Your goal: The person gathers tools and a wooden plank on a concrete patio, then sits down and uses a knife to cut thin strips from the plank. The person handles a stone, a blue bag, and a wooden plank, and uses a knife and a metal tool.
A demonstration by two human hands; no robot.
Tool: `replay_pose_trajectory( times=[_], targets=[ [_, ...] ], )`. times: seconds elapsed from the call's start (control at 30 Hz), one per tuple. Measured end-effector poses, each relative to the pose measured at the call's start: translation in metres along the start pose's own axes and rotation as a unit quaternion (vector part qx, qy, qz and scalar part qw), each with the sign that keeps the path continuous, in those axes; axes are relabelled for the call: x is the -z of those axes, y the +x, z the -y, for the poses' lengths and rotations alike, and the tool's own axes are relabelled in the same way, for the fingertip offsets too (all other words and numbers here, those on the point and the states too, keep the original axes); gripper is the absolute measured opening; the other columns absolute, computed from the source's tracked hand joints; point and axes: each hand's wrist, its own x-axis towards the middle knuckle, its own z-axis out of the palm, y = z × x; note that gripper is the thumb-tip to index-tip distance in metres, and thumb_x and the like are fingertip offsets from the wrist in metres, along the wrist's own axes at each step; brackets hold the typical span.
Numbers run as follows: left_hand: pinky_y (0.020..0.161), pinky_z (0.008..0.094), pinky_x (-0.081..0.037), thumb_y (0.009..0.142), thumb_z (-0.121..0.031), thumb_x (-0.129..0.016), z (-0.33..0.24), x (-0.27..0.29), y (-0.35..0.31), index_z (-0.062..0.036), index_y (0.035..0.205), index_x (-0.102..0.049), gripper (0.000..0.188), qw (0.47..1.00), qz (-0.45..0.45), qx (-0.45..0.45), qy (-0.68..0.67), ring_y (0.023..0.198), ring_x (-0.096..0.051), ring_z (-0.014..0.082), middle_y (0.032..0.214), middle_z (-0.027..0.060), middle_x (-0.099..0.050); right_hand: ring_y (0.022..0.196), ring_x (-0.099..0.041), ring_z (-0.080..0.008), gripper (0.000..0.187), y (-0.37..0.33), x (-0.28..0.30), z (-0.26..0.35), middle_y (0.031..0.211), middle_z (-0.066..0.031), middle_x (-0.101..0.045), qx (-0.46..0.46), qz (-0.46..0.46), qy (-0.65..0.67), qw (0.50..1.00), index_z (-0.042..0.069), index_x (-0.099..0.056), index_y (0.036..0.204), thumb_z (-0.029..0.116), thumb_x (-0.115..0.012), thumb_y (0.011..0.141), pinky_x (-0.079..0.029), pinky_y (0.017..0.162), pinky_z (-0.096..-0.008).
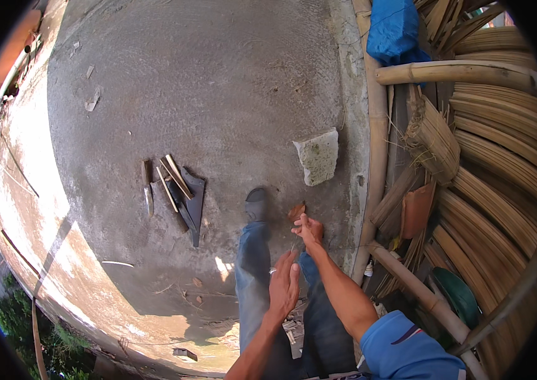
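My left hand is in front of my legs, its fingers stretched out and side by side, with a ring on one of them. Just above and to the right, my right hand has its fingers bent in a pinch. A thin, pale strand shows faintly between the two hands; what exactly it is I cannot make out. Beside the right hand a dry brown leaf lies on the concrete. My foot in a dark slipper stands to the left of that leaf.
On the concrete floor at left lie a knife-like tool and pale sticks over a dark grey pointed piece. A rough stone block sits ahead. Bamboo poles, stacked thatch panels and a blue bag line the right.
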Motion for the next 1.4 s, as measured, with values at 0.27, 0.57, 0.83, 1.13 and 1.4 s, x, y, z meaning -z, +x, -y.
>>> replay_pose_trajectory(
  times=[0.27, 0.57, 0.83, 1.13, 1.4],
  targets=[
    [0.12, 0.0524, -0.016, 0.105, -0.031, -0.04, -0.002, 0.054, 0.032, -0.0101, 0.138, -0.056, 0.043, 0.966, -0.115, -0.149, 0.179, 0.145, -0.032, 0.0383, 0.149, 0.019, -0.045, 0.135, -0.046, -0.0246, 0.065, -0.142, -0.071, 0.059, 0.147, -0.0163, -0.046, -0.128, 0.332, 0.18, 0.917, 0.004, -0.04, 0.147, 0.053, -0.035, 0.105, -0.039, 0.11, -0.0411],
    [0.109, 0.0394, -0.04, 0.106, -0.039, -0.038, 0.084, 0.098, -0.006, -0.0058, 0.134, -0.055, 0.047, 0.916, -0.221, 0.058, -0.329, 0.129, -0.052, 0.0318, 0.139, 0.0171, -0.055, 0.14, -0.043, -0.0341, 0.057, -0.306, -0.112, 0.143, 0.142, -0.018, -0.054, 0.392, 0.461, -0.272, 0.748, 0.003, -0.058, 0.134, 0.044, -0.031, 0.107, -0.028, 0.117, -0.044],
    [0.112, 0.0437, -0.04, 0.107, -0.036, -0.041, -0.012, 0.112, -0.051, -0.005, 0.143, -0.043, 0.048, 0.5, -0.051, 0.049, -0.863, 0.129, -0.052, 0.0336, 0.14, 0.0207, -0.053, 0.12, -0.059, -0.0372, 0.035, -0.216, -0.113, 0.127, 0.12, -0.0189, -0.067, 0.542, 0.268, -0.489, 0.629, 0.0, -0.069, 0.114, 0.026, -0.05, 0.101, -0.04, 0.107, -0.044],
    [0.083, 0.0334, -0.057, 0.101, -0.026, -0.055, 0.188, 0.046, -0.2, 0.0047, 0.107, -0.07, 0.035, 0.703, -0.427, 0.273, -0.499, 0.089, -0.071, 0.0217, 0.094, 0.0149, -0.072, 0.065, -0.068, -0.0324, 0.021, -0.11, 0.064, 0.181, 0.071, -0.0159, -0.069, 0.355, -0.118, -0.674, 0.637, 0.0, -0.068, 0.074, 0.017, -0.069, 0.086, -0.054, 0.065, -0.045],
    [0.043, 0.0361, -0.057, 0.097, -0.033, -0.062, 0.233, 0.074, -0.302, 0.0045, 0.075, -0.071, 0.044, 0.586, -0.351, 0.501, -0.532, 0.042, -0.054, 0.0182, 0.06, 0.008, -0.058, 0.074, -0.071, -0.0326, 0.034, -0.183, 0.019, 0.169, 0.077, -0.0238, -0.067, 0.434, 0.07, -0.605, 0.664, -0.004, -0.069, 0.088, 0.031, -0.066, 0.089, -0.052, 0.07, -0.0444]
  ],
)
